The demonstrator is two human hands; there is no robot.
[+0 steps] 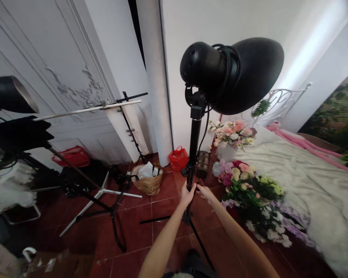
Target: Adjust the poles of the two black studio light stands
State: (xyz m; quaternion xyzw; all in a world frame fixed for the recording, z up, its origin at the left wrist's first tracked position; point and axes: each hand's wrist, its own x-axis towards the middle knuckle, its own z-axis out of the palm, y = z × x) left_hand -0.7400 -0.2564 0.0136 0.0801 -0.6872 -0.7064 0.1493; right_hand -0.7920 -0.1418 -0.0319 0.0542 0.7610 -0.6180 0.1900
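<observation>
A black studio lamp (pixel 249 73) with a wide reflector sits on top of a black light stand (pixel 194 143). Its cable is coiled round the lamp's neck and hangs down beside the pole. My left hand (pixel 188 196) is closed round the lower part of the pole. Just to the right of the pole, my right hand (pixel 205 193) pinches a small dark knob, mostly hidden by the fingers. The stand's legs (pixel 201 241) are spread on the red tiled floor, close to my feet.
Bouquets of artificial flowers (pixel 240 173) lie beside a bed with a cream cover (pixel 295 170) on the right. A woven basket (pixel 149 185), a red bag (pixel 179 158) and a white-legged stand (pixel 118 193) occupy the left. Another lamp (pixel 11 94) stands at far left.
</observation>
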